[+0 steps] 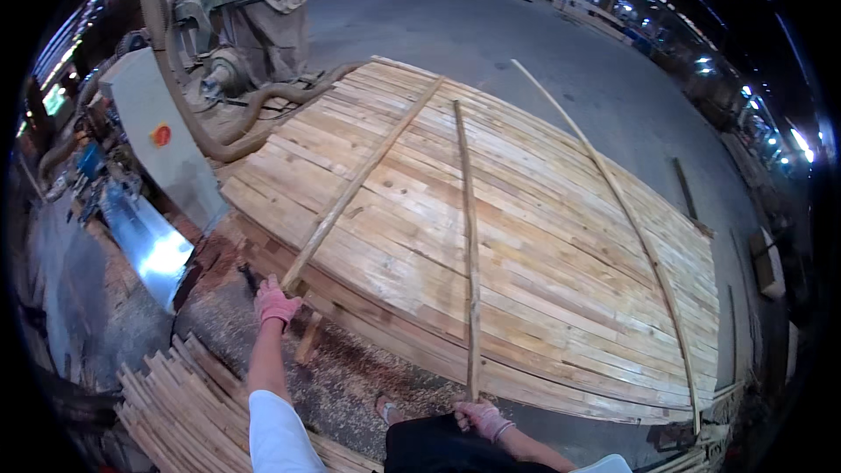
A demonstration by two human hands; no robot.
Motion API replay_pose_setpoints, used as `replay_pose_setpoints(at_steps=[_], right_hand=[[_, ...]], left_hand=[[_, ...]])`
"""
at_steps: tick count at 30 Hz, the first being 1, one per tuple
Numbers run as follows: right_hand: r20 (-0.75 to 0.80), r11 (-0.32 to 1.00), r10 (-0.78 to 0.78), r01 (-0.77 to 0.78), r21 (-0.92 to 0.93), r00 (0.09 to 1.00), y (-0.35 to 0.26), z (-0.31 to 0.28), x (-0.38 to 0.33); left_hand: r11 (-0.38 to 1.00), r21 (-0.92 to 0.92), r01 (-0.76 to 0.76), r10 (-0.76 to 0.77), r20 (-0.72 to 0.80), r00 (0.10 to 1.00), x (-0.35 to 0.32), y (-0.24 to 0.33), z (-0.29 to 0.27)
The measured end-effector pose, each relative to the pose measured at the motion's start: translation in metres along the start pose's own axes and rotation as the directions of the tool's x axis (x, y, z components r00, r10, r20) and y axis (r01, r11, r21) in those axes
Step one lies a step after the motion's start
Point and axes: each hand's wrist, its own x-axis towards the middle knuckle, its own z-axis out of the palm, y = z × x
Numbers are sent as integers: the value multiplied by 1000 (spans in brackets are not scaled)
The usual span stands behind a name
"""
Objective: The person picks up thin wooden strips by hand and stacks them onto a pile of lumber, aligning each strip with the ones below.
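Pink-gloved left hand (277,303) grasps a long pale wooden strip (363,179), the pink-gloved right hand (484,419) a thin brown wooden stick (470,210); both lie across a broad light-brown board stack (561,263), overhanging its near edge.

Before you, three sticks (471,236) lie across planks (403,254); a cabinet (158,162) stands left of these, a slat pile (180,403) nearer you.
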Motion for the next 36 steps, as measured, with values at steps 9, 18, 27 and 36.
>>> replay_pose_setpoints(at_steps=[9, 18, 27, 36], right_hand=[[86, 990, -140, 138, 39, 986, 29, 25, 26], [241, 968, 155, -196, 155, 958, 51, -56, -37], [-229, 784, -134, -38, -620, 964, 121, -206, -191], [-206, 295, -373, -95, -951, 905, 183, -269, -297]], left_hand=[[914, -399, -72, 194, 276, 941, -30, 28, 60], [723, -672, -159, 688, 721, 83, -385, 145, 97], [773, -632, -53, 623, 741, 250, -395, 246, 159], [675, -581, 455, 319, 785, 531, -534, 371, 193]])
